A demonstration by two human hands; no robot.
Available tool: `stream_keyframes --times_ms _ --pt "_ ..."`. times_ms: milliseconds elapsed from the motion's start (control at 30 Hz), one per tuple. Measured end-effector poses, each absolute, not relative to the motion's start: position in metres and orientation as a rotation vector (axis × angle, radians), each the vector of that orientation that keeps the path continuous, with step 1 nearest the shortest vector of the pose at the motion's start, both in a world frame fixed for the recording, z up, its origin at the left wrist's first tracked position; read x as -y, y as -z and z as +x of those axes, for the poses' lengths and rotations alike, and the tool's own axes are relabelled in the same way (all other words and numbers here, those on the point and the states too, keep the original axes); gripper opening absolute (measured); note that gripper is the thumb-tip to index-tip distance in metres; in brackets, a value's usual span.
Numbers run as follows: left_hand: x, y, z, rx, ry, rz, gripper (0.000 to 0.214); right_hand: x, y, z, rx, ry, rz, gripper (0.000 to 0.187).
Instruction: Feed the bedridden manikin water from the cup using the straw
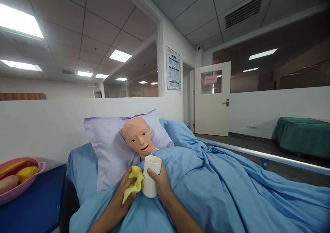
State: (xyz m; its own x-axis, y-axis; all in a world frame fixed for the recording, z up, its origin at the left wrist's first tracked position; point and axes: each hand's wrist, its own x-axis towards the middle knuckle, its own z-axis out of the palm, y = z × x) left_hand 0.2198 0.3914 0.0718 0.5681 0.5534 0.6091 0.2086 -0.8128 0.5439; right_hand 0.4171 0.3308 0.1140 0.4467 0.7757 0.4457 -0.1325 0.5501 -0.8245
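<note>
The right hand (162, 184) clamps one plain white cup (151, 179); the left hand (125, 191) grips one crumpled yellow cloth (135, 182), at the bed's (257, 154) head end.

You face a white half-height wall (38, 123) with glass panes (136, 78) above it, a white windowed door (211, 102) standing open, a dark floor (247, 142), a green-covered bed (304, 136) at right, a blue bedside table (36, 205) at left, and lit ceiling light panels (18, 20) overhead.
</note>
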Motion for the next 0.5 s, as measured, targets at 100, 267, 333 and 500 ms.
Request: stream_keyframes --times_ms 100,267,333,500 --pt "-0.389 -0.092 0.229 -0.777 -1.115 2.335 0.024 -0.33 -0.111 0.418 0.933 -0.603 -0.81 0.054" --pt "-0.393 -0.099 0.25 -0.867 -1.072 2.488 0.036 -0.335 -0.106 0.421 0.861 -0.644 -0.81 0.06" --pt "-0.391 -0.1 0.251 -0.873 -1.03 2.574 0.066 -0.336 -0.107 0.423 0.852 -0.68 -0.785 0.061" --pt "-0.388 -0.135 0.244 -0.714 -0.959 2.797 0.07 -0.337 -0.108 0.427 0.853 -0.731 -0.795 0.061"
